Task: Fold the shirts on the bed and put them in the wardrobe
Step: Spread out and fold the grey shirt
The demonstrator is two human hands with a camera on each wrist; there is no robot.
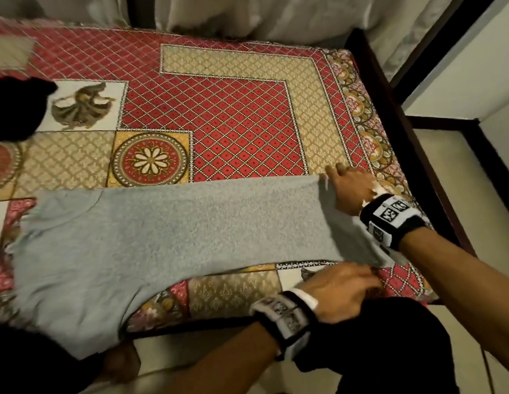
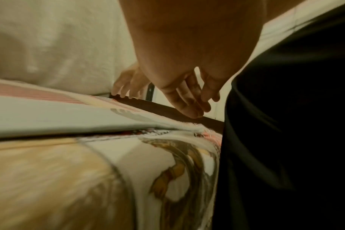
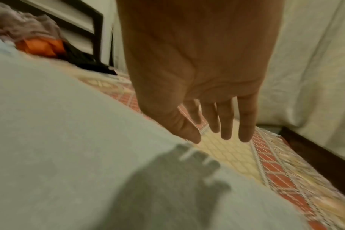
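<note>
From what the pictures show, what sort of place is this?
Most likely a home bedroom: a bed with a patterned bedsheet in a dark wooden frame, a grey shirt laid on it, and pale curtains behind.

The grey shirt is soft matt cloth with a fine, fuzzy knit; the bedspread is smooth printed cloth, matt; the bed frame on the right looks like dark polished wood; the far curtains are pale crinkled cloth
</note>
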